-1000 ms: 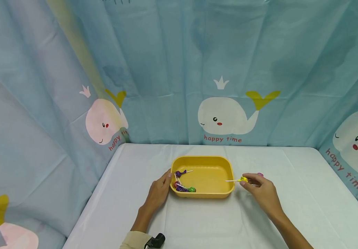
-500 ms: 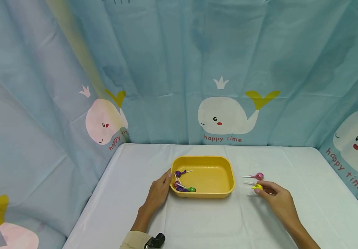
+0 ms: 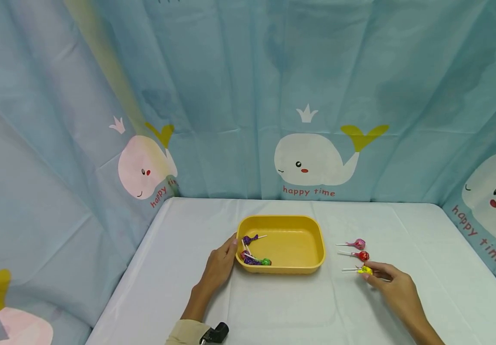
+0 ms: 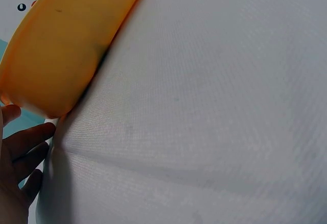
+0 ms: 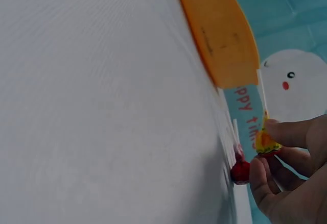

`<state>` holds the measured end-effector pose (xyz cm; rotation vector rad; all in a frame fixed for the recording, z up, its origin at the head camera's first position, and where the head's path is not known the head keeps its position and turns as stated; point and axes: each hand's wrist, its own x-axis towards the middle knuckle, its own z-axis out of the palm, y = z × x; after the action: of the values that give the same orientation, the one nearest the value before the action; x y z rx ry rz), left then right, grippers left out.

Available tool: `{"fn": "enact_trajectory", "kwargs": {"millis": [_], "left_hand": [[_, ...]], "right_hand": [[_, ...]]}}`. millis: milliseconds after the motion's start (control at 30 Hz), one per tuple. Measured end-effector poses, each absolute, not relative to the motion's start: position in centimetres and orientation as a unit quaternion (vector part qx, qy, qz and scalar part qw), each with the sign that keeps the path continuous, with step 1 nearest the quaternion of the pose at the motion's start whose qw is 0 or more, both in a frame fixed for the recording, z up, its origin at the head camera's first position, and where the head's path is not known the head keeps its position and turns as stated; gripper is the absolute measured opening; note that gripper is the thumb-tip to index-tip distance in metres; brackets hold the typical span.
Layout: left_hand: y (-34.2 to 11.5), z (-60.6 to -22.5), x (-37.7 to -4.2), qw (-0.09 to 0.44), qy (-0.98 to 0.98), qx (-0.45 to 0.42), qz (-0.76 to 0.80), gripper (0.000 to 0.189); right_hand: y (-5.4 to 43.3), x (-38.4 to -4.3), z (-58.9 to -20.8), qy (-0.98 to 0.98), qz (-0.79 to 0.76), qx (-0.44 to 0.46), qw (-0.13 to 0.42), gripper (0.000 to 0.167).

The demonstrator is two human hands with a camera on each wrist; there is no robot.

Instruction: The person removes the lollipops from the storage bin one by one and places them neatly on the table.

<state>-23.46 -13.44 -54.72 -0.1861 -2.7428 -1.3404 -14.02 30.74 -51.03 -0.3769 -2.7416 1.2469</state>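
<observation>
In the head view my right hand (image 3: 396, 287) pinches a yellow lollipop (image 3: 366, 270) by its wrapped head between thumb and fingers, its stick toward the tray. A second white stick shows right beside it; that head is hidden. Just beyond lie a red lollipop (image 3: 363, 256) and a pink lollipop (image 3: 360, 244), sticks also leftward. My left hand (image 3: 221, 262) rests against the left end of a yellow tray (image 3: 291, 270), fingers fairly straight. Inside the tray's left part are several lollipops, among them a purple lollipop (image 3: 248, 240) and a green lollipop (image 3: 266, 262).
A white cloth covers the table (image 3: 282, 311). Behind and at the sides hangs a blue curtain (image 3: 230, 96) with printed whales. A black device (image 3: 216, 333) sits at my left cuff.
My right hand has carried the yellow lollipop from the tray's right rim rightward and toward me, beside the others. The red and pink lollipops are now uncovered. Left hand and tray stay put.
</observation>
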Motion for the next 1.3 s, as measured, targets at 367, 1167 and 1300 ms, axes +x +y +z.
{"fn": "enact_trajectory", "kwargs": {"millis": [367,1167,1300], "left_hand": [[-13.3,-54.7,-23.4,0.040,-0.896,-0.060,-0.439,0.057],[-13.3,-54.6,-23.4,0.037,-0.896,-0.059,-0.438,0.058],[-13.3,-54.5,-23.4,0.033,-0.897,-0.057,-0.437,0.059]], "right_hand": [[31.5,-13.8,-51.5,-0.914,0.380,-0.141,0.017,0.047],[32.1,-14.3,-52.5,-0.918,0.367,-0.151,0.001,0.049],[32.1,-14.3,-52.5,-0.918,0.366,-0.151,0.001,0.048]]}}
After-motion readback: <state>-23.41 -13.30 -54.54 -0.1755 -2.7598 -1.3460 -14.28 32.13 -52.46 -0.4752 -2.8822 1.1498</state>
